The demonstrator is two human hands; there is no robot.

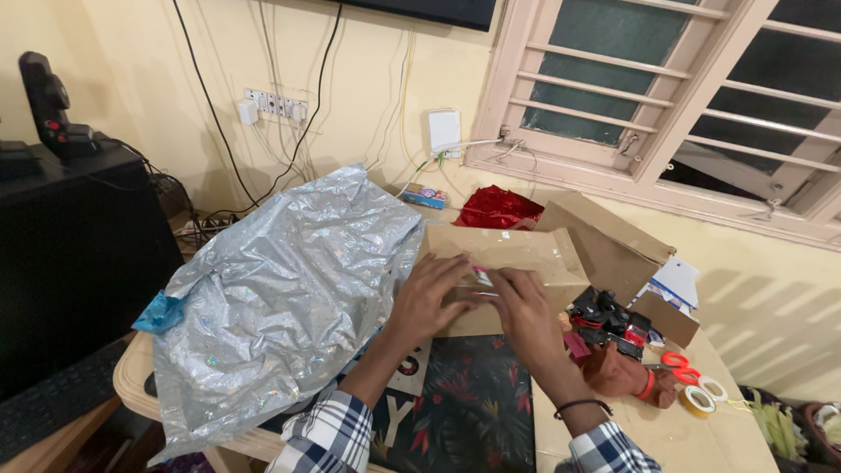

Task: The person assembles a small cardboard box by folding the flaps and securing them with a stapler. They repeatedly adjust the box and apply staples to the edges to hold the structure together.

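My left hand [431,293] lies flat, fingers spread, on the cardboard box [508,263] at mid-table; my right hand [524,311] pinches something small and pink on it. Silver wrapping paper [280,298] crowds the left edge. Scissors [676,366] and tape rolls [701,398] lie right, near the table's edge.

Brown cardboard box [517,263] lies on the table, flaps open toward the window. A small pink-and-white item [481,277] rests against its near panel.
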